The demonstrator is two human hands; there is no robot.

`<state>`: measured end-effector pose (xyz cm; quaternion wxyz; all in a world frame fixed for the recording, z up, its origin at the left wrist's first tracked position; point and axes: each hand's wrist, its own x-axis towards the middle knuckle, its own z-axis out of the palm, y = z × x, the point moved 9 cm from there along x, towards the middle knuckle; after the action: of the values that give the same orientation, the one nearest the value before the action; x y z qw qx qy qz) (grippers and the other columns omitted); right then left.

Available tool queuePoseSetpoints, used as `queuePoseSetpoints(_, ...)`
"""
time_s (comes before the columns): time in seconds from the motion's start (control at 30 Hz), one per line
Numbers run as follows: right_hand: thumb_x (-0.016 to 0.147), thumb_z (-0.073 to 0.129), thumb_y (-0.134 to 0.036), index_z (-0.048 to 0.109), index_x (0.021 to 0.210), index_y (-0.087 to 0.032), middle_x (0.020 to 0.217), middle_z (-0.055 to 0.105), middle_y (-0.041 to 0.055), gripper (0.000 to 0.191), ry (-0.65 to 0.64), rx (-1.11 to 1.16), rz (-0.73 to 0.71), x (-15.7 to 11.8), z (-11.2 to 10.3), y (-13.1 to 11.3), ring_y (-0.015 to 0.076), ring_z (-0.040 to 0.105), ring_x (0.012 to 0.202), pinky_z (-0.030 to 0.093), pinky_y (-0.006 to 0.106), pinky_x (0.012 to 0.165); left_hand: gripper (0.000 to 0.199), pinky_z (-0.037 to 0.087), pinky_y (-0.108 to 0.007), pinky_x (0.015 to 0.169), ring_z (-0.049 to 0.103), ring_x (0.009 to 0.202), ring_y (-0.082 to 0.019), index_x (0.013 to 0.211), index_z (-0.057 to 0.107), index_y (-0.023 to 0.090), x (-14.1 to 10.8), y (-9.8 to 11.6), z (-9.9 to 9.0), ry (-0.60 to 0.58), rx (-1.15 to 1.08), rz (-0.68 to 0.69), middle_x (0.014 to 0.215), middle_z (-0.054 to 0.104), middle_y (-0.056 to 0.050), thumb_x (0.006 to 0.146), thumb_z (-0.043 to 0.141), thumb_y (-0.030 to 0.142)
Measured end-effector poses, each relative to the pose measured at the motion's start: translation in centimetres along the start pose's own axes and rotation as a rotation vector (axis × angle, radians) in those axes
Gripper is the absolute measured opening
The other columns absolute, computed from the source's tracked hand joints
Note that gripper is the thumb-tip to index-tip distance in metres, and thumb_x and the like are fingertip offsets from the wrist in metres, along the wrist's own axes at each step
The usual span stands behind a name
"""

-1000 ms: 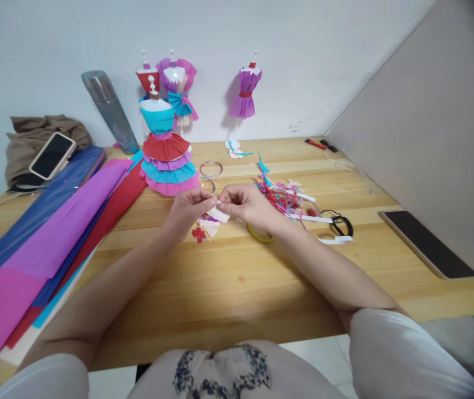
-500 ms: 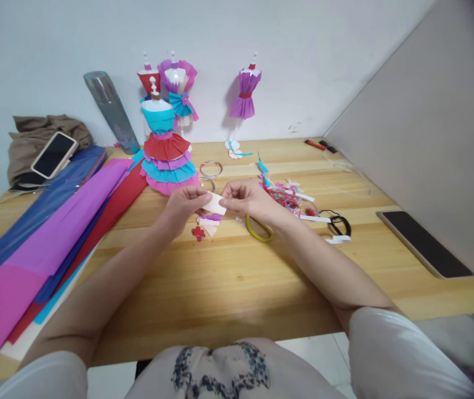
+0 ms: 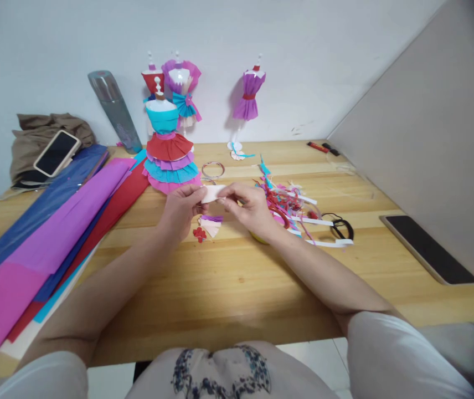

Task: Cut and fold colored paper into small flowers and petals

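Between my hands is a small pale cream piece of paper (image 3: 212, 193), held above the table. My left hand (image 3: 182, 206) pinches its left end between thumb and fingers. At its right edge, my right hand (image 3: 248, 206) has thumb and fingertips closed on it. Just below lie a red paper flower (image 3: 199, 235) and a pleated cream and purple paper fan (image 3: 211, 226). Behind my left hand stands a mini dress form (image 3: 170, 147) in a tiered turquoise, red and pink paper dress. Beside my right wrist is a yellow ring (image 3: 258, 238), mostly covered.
Colourful paper scraps (image 3: 289, 197) heap beyond my right hand, near black-handled scissors (image 3: 345, 228). Long crepe paper sheets (image 3: 54, 244) cover the left side. A phone (image 3: 428, 249) lies at right, a bottle (image 3: 114, 111) leans on the wall, and another dress form (image 3: 249, 97) stands at the back.
My right hand has shifted slightly, its fingers now curled over the paper's right end. The paper has risen a little and lies more level. Paper strips by the scissors look shifted.
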<state>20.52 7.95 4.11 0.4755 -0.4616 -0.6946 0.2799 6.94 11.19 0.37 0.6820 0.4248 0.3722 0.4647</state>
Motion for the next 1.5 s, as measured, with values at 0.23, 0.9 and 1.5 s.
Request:
queuePoseSetpoints(0.23,0.08,0.071,-0.038,0.061,0.079,-0.021,0.069,0.06,-0.0014,0.02,0.162,0.271,0.099,0.2,-1.1,1.2,0.012,0.05,0.057,0.042,0.028,0.057,0.036,0.046,-0.021,0.054,0.059,0.054,-0.009,0.107,0.069,0.017,-0.1,2.1,0.2,-0.041,0.14,0.183,0.066,0.07,0.001,0.073,0.077,0.027)
queuePoseSetpoints(0.9,0.073,0.078,-0.037,0.067,0.075,-0.019,0.065,0.067,-0.0017,0.021,0.174,0.436,0.13,0.4,-0.8,1.0,0.0092,0.054,0.05,0.045,0.025,0.051,0.022,0.053,-0.025,0.056,0.065,0.054,-0.012,0.078,0.074,0.018,-0.9,3.0,0.6,0.012,0.199,0.353,0.072,0.077,-0.003,0.069,0.083,0.036)
queuePoseSetpoints(1.5,0.062,0.085,-0.034,0.064,0.066,-0.019,0.056,0.065,-0.003,0.026,0.174,0.551,0.271,0.4,-0.4,2.2,0.0087,0.055,0.049,0.046,0.023,0.052,0.017,0.051,-0.024,0.057,0.063,0.053,-0.011,0.07,0.072,0.016,-1.1,3.0,0.3,0.102,0.171,0.249,0.058,0.07,-0.001,0.061,0.082,0.028)
